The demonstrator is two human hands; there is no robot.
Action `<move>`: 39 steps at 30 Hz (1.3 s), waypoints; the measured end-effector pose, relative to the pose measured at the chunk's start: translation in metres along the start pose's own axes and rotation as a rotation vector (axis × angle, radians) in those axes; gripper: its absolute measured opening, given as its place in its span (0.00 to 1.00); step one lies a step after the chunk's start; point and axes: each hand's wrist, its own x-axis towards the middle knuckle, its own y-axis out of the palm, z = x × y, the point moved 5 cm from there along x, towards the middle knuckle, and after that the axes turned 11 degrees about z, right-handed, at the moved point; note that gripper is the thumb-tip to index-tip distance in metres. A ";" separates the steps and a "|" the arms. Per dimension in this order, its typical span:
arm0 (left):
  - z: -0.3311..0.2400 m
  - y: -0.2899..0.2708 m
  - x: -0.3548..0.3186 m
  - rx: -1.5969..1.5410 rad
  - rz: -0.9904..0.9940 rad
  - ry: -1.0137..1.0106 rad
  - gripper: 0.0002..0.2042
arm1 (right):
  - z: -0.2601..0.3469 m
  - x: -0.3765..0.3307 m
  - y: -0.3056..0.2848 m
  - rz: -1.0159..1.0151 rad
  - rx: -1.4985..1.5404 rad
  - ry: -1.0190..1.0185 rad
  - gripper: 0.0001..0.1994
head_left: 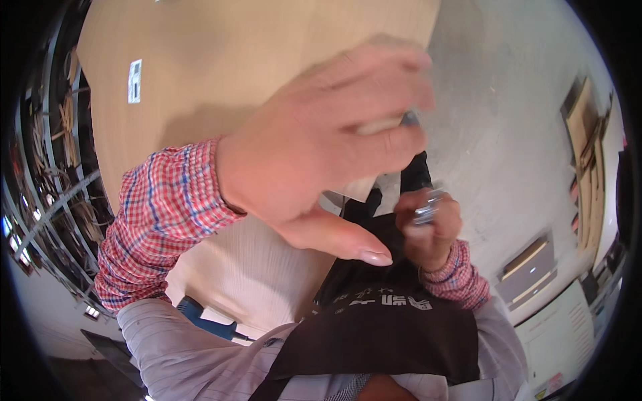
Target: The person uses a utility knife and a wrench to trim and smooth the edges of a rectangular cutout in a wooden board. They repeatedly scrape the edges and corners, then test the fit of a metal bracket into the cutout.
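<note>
Small shiny metal fittings (428,208) | right hand (428,230) clenched around them | left hand (321,150) spread, released, at 12 o'clock | seem hard, slippery, light; pinch firmly

Two hands (321,140), one wooden panel (221,60), one blue power tool (204,321).

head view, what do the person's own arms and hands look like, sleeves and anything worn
Both hands are bare, without gloves. The left hand comes out of a red, white and blue checked shirt cuff, which emerges from a pale grey pinstriped outer sleeve. The right hand shows the same checked cuff at its wrist. No watch is visible; whether a ring is worn cannot be told.
</note>
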 end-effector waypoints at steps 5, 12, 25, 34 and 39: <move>0.015 -0.022 -0.065 -0.010 -0.112 -0.303 0.61 | -0.008 -0.014 0.012 0.109 0.428 0.108 0.20; -0.021 -0.007 -0.052 0.250 0.107 -0.335 0.52 | -0.015 0.027 0.057 0.450 0.131 -0.092 0.14; -0.003 0.001 -0.012 0.112 0.162 -0.086 0.29 | -0.002 0.037 0.084 0.237 0.201 -0.092 0.21; 0.017 -0.005 -0.025 -0.134 -0.469 0.047 0.35 | -0.016 -0.005 0.021 -0.294 0.213 0.355 0.25; 0.052 0.007 -0.031 -0.315 -0.559 0.296 0.37 | 0.005 -0.014 0.038 0.010 0.516 0.247 0.32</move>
